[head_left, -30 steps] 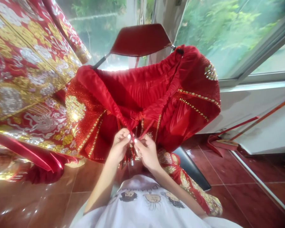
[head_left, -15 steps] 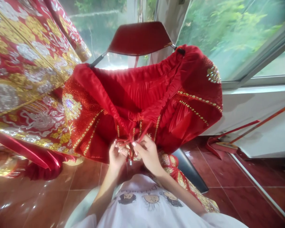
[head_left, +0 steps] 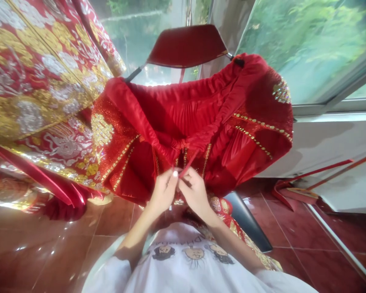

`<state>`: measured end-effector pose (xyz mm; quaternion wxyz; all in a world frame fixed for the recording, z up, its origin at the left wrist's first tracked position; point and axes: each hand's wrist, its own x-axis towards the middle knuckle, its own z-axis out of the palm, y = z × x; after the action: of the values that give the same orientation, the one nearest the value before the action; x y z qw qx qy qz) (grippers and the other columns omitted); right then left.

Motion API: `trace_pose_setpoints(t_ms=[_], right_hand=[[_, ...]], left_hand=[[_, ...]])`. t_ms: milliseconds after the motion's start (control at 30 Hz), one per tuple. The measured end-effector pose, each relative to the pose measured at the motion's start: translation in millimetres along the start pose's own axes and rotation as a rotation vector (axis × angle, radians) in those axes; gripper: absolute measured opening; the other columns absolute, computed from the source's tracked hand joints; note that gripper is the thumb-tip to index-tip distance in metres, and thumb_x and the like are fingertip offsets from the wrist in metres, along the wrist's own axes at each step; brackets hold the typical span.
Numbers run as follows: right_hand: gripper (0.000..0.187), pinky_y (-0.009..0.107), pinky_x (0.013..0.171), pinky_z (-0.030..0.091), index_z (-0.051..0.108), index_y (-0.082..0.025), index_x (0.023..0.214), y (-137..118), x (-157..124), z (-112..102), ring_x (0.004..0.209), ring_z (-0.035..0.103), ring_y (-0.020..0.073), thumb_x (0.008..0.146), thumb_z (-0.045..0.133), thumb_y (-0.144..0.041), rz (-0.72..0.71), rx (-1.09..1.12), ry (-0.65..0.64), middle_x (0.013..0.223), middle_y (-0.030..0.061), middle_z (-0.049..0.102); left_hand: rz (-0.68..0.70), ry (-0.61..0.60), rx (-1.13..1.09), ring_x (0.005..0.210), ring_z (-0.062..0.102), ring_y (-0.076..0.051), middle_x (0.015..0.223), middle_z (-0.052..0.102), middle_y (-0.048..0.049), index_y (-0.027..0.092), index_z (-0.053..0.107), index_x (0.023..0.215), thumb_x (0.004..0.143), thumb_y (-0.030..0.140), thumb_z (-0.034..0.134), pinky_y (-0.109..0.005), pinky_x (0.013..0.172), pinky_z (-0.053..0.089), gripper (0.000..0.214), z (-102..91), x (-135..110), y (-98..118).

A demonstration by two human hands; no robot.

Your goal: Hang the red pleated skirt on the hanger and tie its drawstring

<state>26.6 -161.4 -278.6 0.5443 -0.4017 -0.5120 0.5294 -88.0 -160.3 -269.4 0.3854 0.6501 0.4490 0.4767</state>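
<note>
A red skirt (head_left: 253,134) with gathered waistband, gold bead lines and sparkling patches hangs in front of me from a hanger (head_left: 187,45) with a dark red middle piece. From the front of its waistband runs a thin red drawstring (head_left: 188,162). My left hand (head_left: 164,188) pinches the drawstring, thumb pointing up. Close beside it, my right hand (head_left: 193,191) also has its fingers closed on the cord. The two hands meet at the fingertips, below the waistband, so the cord between them is mostly hidden.
On the left hangs a red garment (head_left: 49,81) with dense gold and silver embroidery. Patterned red-gold cloth (head_left: 228,217) lies by my right forearm, near a black padded piece (head_left: 251,224). A red dustpan (head_left: 285,189) stands on the tiled floor at right, before the windows (head_left: 311,53).
My hands have come together and risen slightly, and the loose loops of cord between them have drawn in. The whole view has shifted a little, moving the skirt rightward.
</note>
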Motion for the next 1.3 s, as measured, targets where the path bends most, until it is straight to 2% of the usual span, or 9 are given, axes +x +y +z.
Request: trace_pose_setpoints(t_ms=[233, 367, 533, 633, 767, 867, 1033, 1167, 1300], right_hand=[[0.016, 0.02, 0.053, 0.043, 0.068, -0.016, 0.088, -29, 7, -29, 0.06, 0.058, 0.0115, 0.078, 0.066, -0.027, -0.103, -0.262, 0.019, 0.071, 0.0021, 0.065], [0.015, 0.023, 0.053, 0.046, 0.076, -0.018, 0.084, -64, 18, -59, 0.056, 0.06, 0.0126, 0.076, 0.07, -0.03, -0.287, -0.482, -0.02, 0.074, 0.0032, 0.07], [0.01, 0.025, 0.056, 0.049, 0.076, -0.021, 0.076, -121, 35, -99, 0.062, 0.064, 0.0136, 0.079, 0.071, -0.03, -0.706, -0.717, 0.125, 0.075, 0.0029, 0.071], [0.012, 0.025, 0.05, 0.042, 0.073, -0.023, 0.073, -139, 51, -120, 0.057, 0.057, 0.0124, 0.079, 0.07, -0.033, -0.724, -0.713, 0.292, 0.066, 0.0003, 0.065], [0.023, 0.023, 0.045, 0.025, 0.063, -0.019, 0.062, -134, 76, -132, 0.048, 0.037, 0.0075, 0.081, 0.065, -0.032, -0.682, -0.753, 0.32, 0.052, -0.0017, 0.044], [0.028, 0.023, 0.046, 0.025, 0.059, -0.015, 0.06, -121, 84, -125, 0.047, 0.031, 0.0058, 0.083, 0.062, -0.031, -0.706, -0.909, 0.305, 0.049, -0.002, 0.038], [0.018, 0.028, 0.065, 0.042, 0.065, -0.015, 0.078, -113, 77, -95, 0.069, 0.053, 0.0157, 0.086, 0.057, -0.029, -0.801, -1.272, 0.438, 0.072, 0.0056, 0.061], [0.026, 0.031, 0.078, 0.044, 0.065, -0.015, 0.104, -110, 78, -66, 0.089, 0.053, 0.0199, 0.093, 0.042, -0.018, -0.93, -1.395, 0.363, 0.099, 0.0099, 0.063], [0.032, 0.03, 0.075, 0.043, 0.064, -0.014, 0.109, -102, 88, -49, 0.091, 0.051, 0.0203, 0.096, 0.035, -0.014, -0.93, -1.446, 0.201, 0.103, 0.0115, 0.061]], left_hand=[[0.263, 0.24, 0.38, 0.05, 0.044, -0.009, 0.056, 0.054, 0.0012, 0.015, 0.058, 0.063, 0.086, 0.038, 0.064, -0.021, 0.05, 0.034, 0.034, -8.4, 7, 3], [0.394, 0.373, 0.365, 0.042, 0.037, -0.005, 0.047, 0.048, 0.005, 0.015, 0.059, 0.055, 0.081, 0.03, 0.072, -0.02, 0.042, 0.027, 0.033, -37.5, 11, 29], [0.633, 0.84, 0.512, 0.045, 0.041, -0.005, 0.051, 0.054, 0.0062, 0.018, 0.068, 0.064, 0.074, 0.024, 0.078, -0.021, 0.043, 0.026, 0.015, -82.5, 14, 71], [0.734, 1.061, 0.639, 0.044, 0.038, -0.006, 0.047, 0.05, 0.0063, 0.018, 0.067, 0.06, 0.068, 0.027, 0.082, -0.022, 0.043, 0.025, 0.02, -117.4, 28, 78], [0.612, 1.104, 0.683, 0.046, 0.033, -0.007, 0.047, 0.044, 0.0049, 0.016, 0.059, 0.054, 0.069, 0.029, 0.08, -0.024, 0.047, 0.023, 0.029, -147.3, 50, 69], [0.546, 1.11, 0.821, 0.052, 0.035, -0.01, 0.052, 0.042, 0.0031, 0.017, 0.059, 0.06, 0.076, 0.035, 0.076, -0.028, 0.054, 0.028, 0.03, -137.2, 53, 70], [0.569, 1.184, 1.051, 0.103, 0.052, -0.028, 0.104, 0.061, -0.0094, 0.021, 0.068, 0.106, 0.084, 0.032, 0.067, -0.045, 0.091, 0.03, 0.024, -65.7, 50, 78], [0.828, 0.854, 1.081, 0.088, 0.055, -0.024, 0.093, 0.063, -0.0072, 0.021, 0.067, 0.095, 0.086, 0.039, 0.063, -0.038, 0.084, 0.031, 0.02, -17.2, 74, 51], [0.816, 0.615, 1.152, 0.081, 0.055, -0.024, 0.093, 0.065, -0.0103, 0.017, 0.065, 0.101, 0.086, 0.049, 0.064, -0.034, 0.073, 0.031, 0.035, -15.1, 97, 21]])
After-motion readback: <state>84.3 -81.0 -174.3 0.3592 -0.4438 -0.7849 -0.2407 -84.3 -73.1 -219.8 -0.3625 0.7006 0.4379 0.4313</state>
